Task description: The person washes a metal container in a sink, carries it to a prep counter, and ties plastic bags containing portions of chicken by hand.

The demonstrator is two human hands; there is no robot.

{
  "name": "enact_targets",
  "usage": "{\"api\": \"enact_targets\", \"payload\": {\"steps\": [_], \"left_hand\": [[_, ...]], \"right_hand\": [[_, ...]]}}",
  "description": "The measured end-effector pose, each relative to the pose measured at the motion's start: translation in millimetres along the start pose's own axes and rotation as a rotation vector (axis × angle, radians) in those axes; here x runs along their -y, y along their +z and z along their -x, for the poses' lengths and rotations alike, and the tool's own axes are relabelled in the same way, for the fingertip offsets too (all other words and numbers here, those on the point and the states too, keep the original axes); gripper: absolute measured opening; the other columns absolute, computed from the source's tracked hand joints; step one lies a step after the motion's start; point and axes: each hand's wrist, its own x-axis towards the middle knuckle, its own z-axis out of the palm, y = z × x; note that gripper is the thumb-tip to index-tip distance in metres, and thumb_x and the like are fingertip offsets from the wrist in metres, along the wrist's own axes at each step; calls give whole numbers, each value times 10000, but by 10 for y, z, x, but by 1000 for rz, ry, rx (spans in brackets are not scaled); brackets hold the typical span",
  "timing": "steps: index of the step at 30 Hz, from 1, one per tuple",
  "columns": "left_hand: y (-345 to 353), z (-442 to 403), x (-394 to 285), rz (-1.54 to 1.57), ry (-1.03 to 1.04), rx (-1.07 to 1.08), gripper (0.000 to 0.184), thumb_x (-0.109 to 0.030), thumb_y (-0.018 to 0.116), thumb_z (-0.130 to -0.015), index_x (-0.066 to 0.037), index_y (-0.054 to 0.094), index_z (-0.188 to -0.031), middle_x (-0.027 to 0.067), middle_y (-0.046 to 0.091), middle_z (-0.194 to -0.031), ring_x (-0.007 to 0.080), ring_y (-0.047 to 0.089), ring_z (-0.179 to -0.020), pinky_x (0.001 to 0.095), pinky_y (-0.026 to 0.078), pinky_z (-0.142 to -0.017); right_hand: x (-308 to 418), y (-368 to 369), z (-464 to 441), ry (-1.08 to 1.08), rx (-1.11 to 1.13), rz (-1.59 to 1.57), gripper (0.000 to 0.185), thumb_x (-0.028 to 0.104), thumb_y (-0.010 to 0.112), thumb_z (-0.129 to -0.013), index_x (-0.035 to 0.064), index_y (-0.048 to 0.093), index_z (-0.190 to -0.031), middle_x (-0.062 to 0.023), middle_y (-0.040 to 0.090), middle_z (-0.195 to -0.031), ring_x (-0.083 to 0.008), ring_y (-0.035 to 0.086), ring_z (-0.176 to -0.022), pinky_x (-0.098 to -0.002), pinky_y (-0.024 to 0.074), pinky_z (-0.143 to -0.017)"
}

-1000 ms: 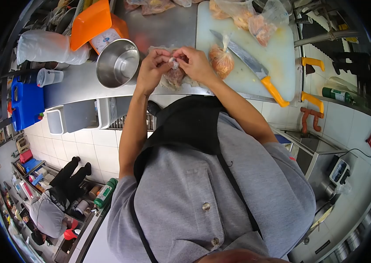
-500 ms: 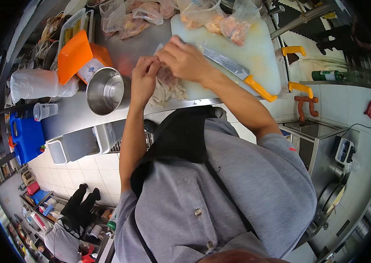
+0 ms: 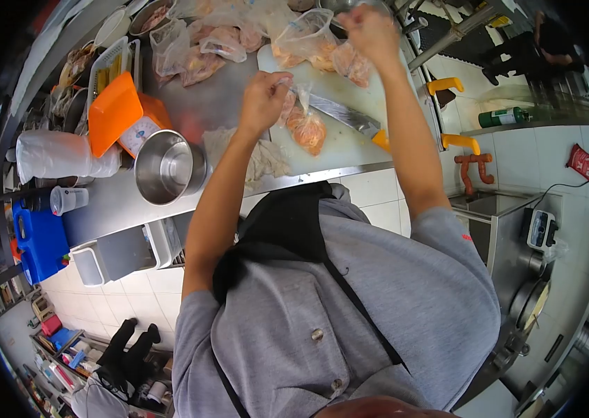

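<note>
My left hand is closed on the top of a small clear bag of meat, which hangs above the white cutting board. Close beside it, a knotted bag of orange-tinted meat lies on the board. My right hand is raised at the board's far side, near the rim of a metal bowl. Its fingers look bent but are smeared by motion, and anything in them is hidden. A knife with a yellow handle lies across the board, partly behind my right forearm.
More bagged meat lies at the back. At left are an orange scale, a steel pot and a roll of plastic bags. A cloth lies by the front edge. Other people are visible farther off.
My hands have moved apart: the right went up and right to the bowl, the left moved right with the bag over the board. The view has shifted, showing more of the counter's back.
</note>
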Motion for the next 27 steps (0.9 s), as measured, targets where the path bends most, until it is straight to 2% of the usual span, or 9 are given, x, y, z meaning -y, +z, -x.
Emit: {"api": "enact_targets", "payload": {"steps": [3, 6, 8, 12, 17, 21, 23, 26, 27], "left_hand": [[-68, 36, -174, 101, -92, -13, 471, -108, 686, -898, -70, 567, -1352, 127, 608, -1140, 134, 600, -805, 267, 507, -744], [-227, 33, -97, 414, -239, -41, 566, -140, 678, -921, -47, 458, -1435, 152, 581, -1231, 145, 638, -902, 268, 521, -788], [-328, 53, -2, 413, -269, -64, 572, -165, 694, -907, -29, 472, -1416, 162, 592, -1221, 156, 648, -885, 280, 522, -758], [-480, 223, 101, 281, -284, -108, 562, -184, 714, -889, -10, 502, -1379, 166, 625, -1163, 167, 655, -837, 290, 521, -725], [-582, 360, 1, 295, -264, -170, 531, -194, 731, -877, -1, 540, -1333, 162, 640, -1129, 167, 646, -812, 294, 522, -727], [-639, 339, -254, 244, -176, -171, 539, -206, 759, -849, 1, 563, -1306, 176, 619, -1156, 189, 643, -862, 319, 533, -739], [-597, 308, -462, 193, -73, -192, 564, -233, 780, -827, -2, 570, -1297, 180, 602, -1177, 230, 625, -948, 346, 525, -798], [-516, 290, -1047, 66, 112, -298, 571, -282, 797, -794, -13, 594, -1254, 187, 571, -1215, 313, 569, -1081, 419, 485, -893], [-492, 309, -1052, 32, 157, -344, 562, -294, 796, -788, -16, 603, -1238, 188, 564, -1223, 334, 550, -1104, 443, 469, -911]], "right_hand": [[-1019, 589, -502, 273, -28, 163, 421, 311, 811, -755, 1, 660, -996, -156, 667, -901, -329, 660, -884, -485, 531, -839], [-1454, 1011, -713, 432, -272, 291, 596, 511, 764, -751, -8, 702, -1036, -194, 708, -1062, -329, 671, -1054, -421, 551, -785], [-1606, 1046, -807, 517, 217, -168, 697, 449, 781, -787, -9, 597, -1280, -200, 556, -1360, -329, 571, -1196, -428, 508, -916], [-1540, 803, -716, 609, 340, -483, 625, 342, 803, -772, -24, 611, -1241, -168, 579, -1317, -283, 582, -1138, -413, 505, -911], [-1028, 246, -475, 259, 312, -457, 330, 229, 715, -842, -29, 676, -1043, -131, 694, -987, -240, 664, -803, -390, 534, -738], [-504, -63, -185, -135, 372, -431, 289, 221, 685, -887, -12, 688, -1058, -51, 700, -893, -174, 619, -811, -336, 505, -701], [-88, -288, -9, -246, 394, -565, 319, 213, 754, -804, -20, 660, -1001, -190, 673, -879, -363, 666, -887, -436, 536, -802], [740, -814, 315, -359, 450, -537, 213, 137, 672, -856, -17, 652, -1001, -211, 681, -939, -357, 651, -851, -372, 520, -763], [844, -648, 404, -504, 387, -634, 226, 186, 675, -876, -14, 661, -980, -147, 676, -854, -270, 613, -755, -353, 493, -694]]}}
